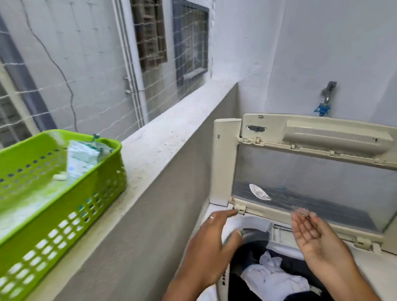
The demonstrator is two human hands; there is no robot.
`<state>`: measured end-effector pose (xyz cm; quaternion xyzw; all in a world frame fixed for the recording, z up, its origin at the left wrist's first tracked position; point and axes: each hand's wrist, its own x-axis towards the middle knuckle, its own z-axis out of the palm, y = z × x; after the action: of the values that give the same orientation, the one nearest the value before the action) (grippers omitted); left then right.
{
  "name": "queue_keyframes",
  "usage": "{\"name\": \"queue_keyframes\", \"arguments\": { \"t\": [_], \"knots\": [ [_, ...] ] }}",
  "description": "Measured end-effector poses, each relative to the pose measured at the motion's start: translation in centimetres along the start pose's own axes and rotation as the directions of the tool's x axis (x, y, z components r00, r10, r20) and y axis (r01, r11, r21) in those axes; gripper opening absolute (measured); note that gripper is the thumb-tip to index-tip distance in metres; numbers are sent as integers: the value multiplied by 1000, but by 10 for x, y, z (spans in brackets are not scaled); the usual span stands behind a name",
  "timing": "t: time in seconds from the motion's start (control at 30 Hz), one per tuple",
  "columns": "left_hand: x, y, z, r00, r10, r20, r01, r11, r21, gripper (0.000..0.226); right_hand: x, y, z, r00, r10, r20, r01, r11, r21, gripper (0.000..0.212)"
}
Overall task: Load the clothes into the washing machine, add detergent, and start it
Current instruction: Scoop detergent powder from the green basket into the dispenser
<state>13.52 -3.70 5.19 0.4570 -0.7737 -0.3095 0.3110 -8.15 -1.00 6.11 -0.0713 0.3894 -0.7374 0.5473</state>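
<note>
The cream top-loading washing machine (224, 162) stands at the lower right with its folding lid (326, 187) raised. Dark and white clothes (273, 275) lie inside the drum. My left hand (212, 246) hovers over the drum's left rim, palm down, fingers spread, holding nothing. My right hand (315, 233) is held above the drum's right side, palm turned inward, fingers straight, empty. A white-and-green detergent packet (84, 157) leans inside the green basket (55, 209) on the ledge at left.
The grey concrete ledge (159, 153) runs from lower left to the far wall beside the machine. Netting covers the opening beyond it. A tap with a blue fitting (324, 104) sticks out of the wall behind the machine.
</note>
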Motion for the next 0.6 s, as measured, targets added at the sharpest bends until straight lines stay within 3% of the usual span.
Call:
{"name": "queue_keyframes", "arguments": {
  "t": [0.03, 0.1, 0.23, 0.33, 0.4, 0.47, 0.53, 0.6],
  "knots": [
    [-4, 7, -20, 997, 39, -64, -35, 997, 64, 41, -8, 1, 21, 1000, 16, 13, -16, 1000, 4, 17],
    [-17, 26, -59, 977, 121, -177, -82, 973, 214, 42, -11, 4, 48, 996, 48, 76, -46, 999, -23, 45],
    [-52, 67, -132, 866, 345, -361, -163, 879, 448, 36, -33, 6, 113, 970, 102, 221, -92, 994, -52, 32],
    [-72, 80, -173, 788, 366, -494, -23, 821, 571, 38, -43, 11, 153, 937, 112, 330, -86, 992, -93, 24],
    [-80, 82, -191, 782, 263, -565, 176, 777, 605, 51, -53, 14, 178, 904, 113, 412, -69, 990, -120, 20],
    [-83, 77, -203, 802, 6, -598, 406, 729, 551, 71, -60, 21, 200, 873, 121, 473, -50, 986, -159, 21],
    [-82, 69, -210, 796, -283, -535, 567, 658, 495, 87, -69, 28, 219, 850, 121, 513, -16, 978, -206, 21],
    [-81, 65, -213, 784, -425, -452, 618, 602, 505, 92, -74, 36, 233, 838, 102, 536, 34, 971, -238, 19]
  ]
}}
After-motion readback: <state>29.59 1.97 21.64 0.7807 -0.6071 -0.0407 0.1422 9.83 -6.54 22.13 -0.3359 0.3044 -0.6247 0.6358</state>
